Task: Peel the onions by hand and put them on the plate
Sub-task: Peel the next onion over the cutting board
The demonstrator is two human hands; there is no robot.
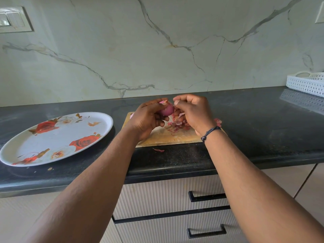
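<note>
My left hand (149, 118) grips a pink-red onion (167, 109) above the wooden cutting board (168, 136). My right hand (192, 113) is right beside it, thumb and fingers pinching a strip of skin at the onion's top. A heap of loose onion peels (177, 126) lies on the board under my hands. A white oval plate (57, 137) with red rose prints sits on the counter to the left, with nothing on it. Another pink onion (131, 115) peeks out behind my left wrist at the board's far left corner.
The black stone counter (254, 123) runs across the view with a marble wall behind. A white perforated basket (306, 83) stands at the far right. One peel scrap (158, 150) lies on the counter before the board. Drawers with black handles are below.
</note>
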